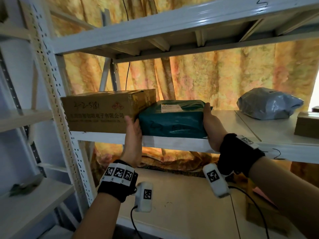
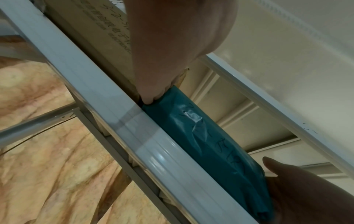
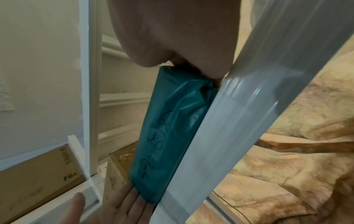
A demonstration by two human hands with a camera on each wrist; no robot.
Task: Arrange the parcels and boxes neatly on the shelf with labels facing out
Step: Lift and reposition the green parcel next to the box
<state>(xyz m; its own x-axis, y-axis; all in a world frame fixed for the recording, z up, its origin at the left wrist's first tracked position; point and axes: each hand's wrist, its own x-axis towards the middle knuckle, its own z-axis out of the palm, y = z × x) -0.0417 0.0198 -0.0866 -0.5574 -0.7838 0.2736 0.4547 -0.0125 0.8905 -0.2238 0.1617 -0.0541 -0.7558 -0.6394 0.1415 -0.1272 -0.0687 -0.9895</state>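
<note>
A teal plastic-wrapped parcel (image 1: 170, 119) (image 2: 210, 145) (image 3: 168, 128) lies at the front edge of the middle shelf (image 1: 172, 142). It has a white label (image 1: 170, 107) on top and handwriting on its front face. My left hand (image 1: 133, 128) (image 3: 118, 207) presses flat against its left end, wedged beside a large cardboard box (image 1: 100, 112) with black writing on its front. My right hand (image 1: 212, 125) (image 2: 306, 194) presses flat against the right end. The parcel nearly touches the box.
A grey plastic mailer bag (image 1: 267, 104) and a small brown box (image 1: 307, 125) sit further right on the same shelf. Another shelf board (image 1: 172, 25) hangs close overhead. A perforated upright post (image 1: 57, 100) stands left. A brown carton marked F6s (image 3: 38, 178) lies on the neighbouring rack.
</note>
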